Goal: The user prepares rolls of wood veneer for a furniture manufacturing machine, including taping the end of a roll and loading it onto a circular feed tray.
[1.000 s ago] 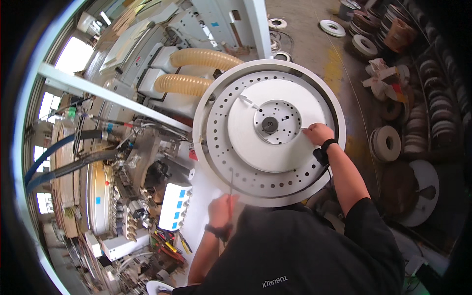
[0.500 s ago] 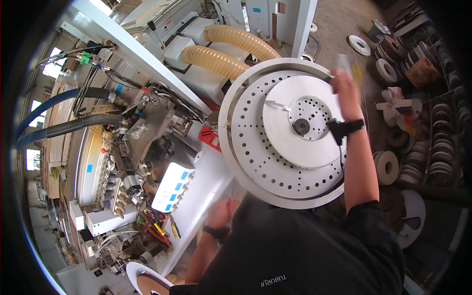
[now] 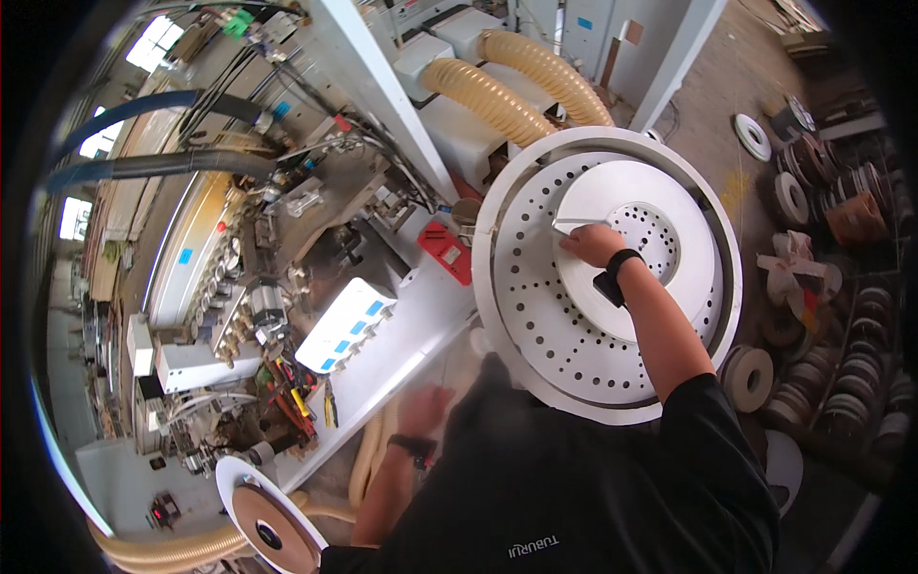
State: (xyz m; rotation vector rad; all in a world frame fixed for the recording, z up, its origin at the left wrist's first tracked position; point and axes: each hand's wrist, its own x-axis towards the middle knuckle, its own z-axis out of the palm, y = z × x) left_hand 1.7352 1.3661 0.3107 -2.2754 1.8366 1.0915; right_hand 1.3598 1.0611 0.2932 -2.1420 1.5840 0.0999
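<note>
A large round white turntable [image 3: 525, 277] with rows of dark holes and a raised rim stands in front of me. A wide roll of white strip [image 3: 595, 177] lies flat on it around a smaller perforated hub [image 3: 660, 251]. My right hand [image 3: 595, 245] reaches over the roll, fingers closed at the loose strip end [image 3: 574, 224] on its upper left; my fingertips are partly hidden. A dark watch sits on that wrist. Low at my left side, my left hand [image 3: 424, 409] hangs beside the machine's white edge, smeared by motion, with no held thing discernible.
A machine with hoses and fittings fills the left. On its white bed [image 3: 382, 368] are a red block [image 3: 445, 253], a white panel with blue marks [image 3: 346, 327] and hand tools [image 3: 295, 387]. A brown roll [image 3: 263, 526] stands lower left; shelved rolls [image 3: 851, 383] line the right.
My right hand has come from the turntable's far right rim leftward and nearer, onto the loose strip end. The view has shifted, and the left hand stays low and blurred.
</note>
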